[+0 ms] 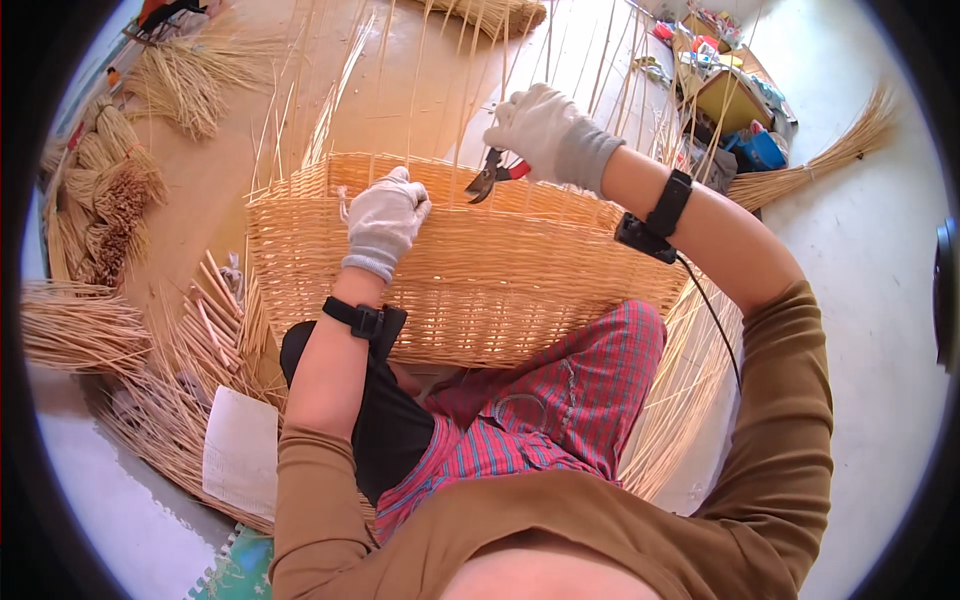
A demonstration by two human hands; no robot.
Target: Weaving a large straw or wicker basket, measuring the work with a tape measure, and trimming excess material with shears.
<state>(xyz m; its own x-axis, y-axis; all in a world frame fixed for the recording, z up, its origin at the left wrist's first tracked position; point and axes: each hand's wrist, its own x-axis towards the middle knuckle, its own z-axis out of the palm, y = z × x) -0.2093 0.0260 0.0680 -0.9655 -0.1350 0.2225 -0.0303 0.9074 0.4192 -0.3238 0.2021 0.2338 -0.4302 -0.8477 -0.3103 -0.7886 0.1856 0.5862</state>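
Observation:
In front of my crossed legs stands a large woven wicker basket [470, 285], tan in colour, with long upright stakes rising from its far side. My left hand [385, 218], in a pale work glove, is closed at the basket's upper edge; its fingertips are partly hidden. Above the rim, to the right, my gloved right hand [545, 132] is closed round a pair of pruning shears [486, 178] with a dark blade and a red handle. The blade points down and left, close to the rim among the stakes.
Bundles of rods [80, 325] and straw-coloured strands [185, 85] lie at the left. A white sheet [240, 445] rests on rods near my left elbow. Far right are a cluttered box [730, 105], a blue container [765, 150] and another bundle [820, 165].

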